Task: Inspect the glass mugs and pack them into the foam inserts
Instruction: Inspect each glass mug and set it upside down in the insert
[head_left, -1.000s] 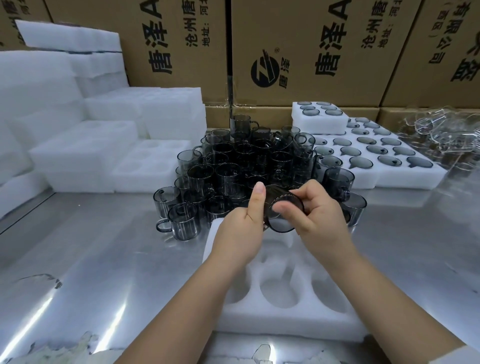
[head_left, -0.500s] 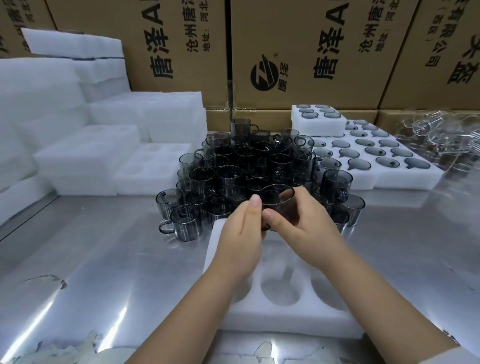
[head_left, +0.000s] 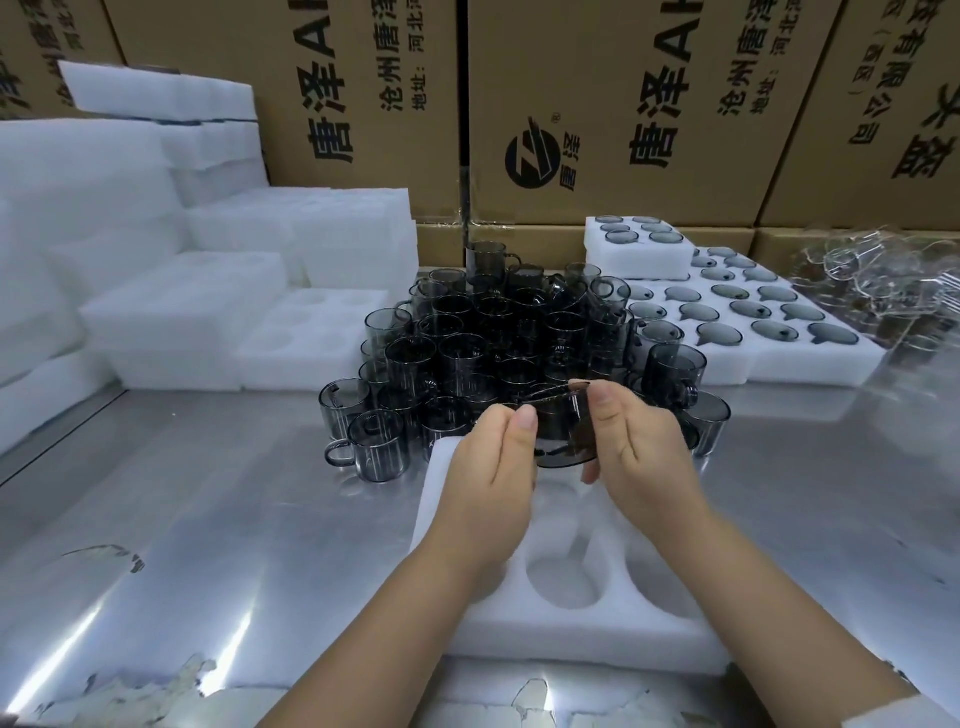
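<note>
Across the back, in front of you, runs a wall of brown cardboard boxes (head_left: 623, 78) with black printing. Below them the shiny metal desk (head_left: 208, 519) fills your view. On your left, stacks of white foam blocks (head_left: 104, 208) are piled against the boxes. On your right lies a wide foam tray (head_left: 810, 358) with a dark mug in every pocket, and a smaller filled insert (head_left: 639, 260) sits on its far left corner. Past the tray, at the right edge, is a heap of clear glassware (head_left: 883, 280), which is blurred.

In the middle of the desk stands a packed cluster of smoked glass mugs (head_left: 467, 338), some stacked on others. Just in front of it lies the empty foam insert (head_left: 571, 623); the pockets you can see hold nothing.

Your left hand (head_left: 493, 467) and right hand (head_left: 639, 452) meet above the far end of that insert. Between them is one smoked mug (head_left: 561, 436), clear of the foam, with the fingers of both hands curled round its sides and both thumbs near its rim. The glass is too dark to tell how it is tilted.
</note>
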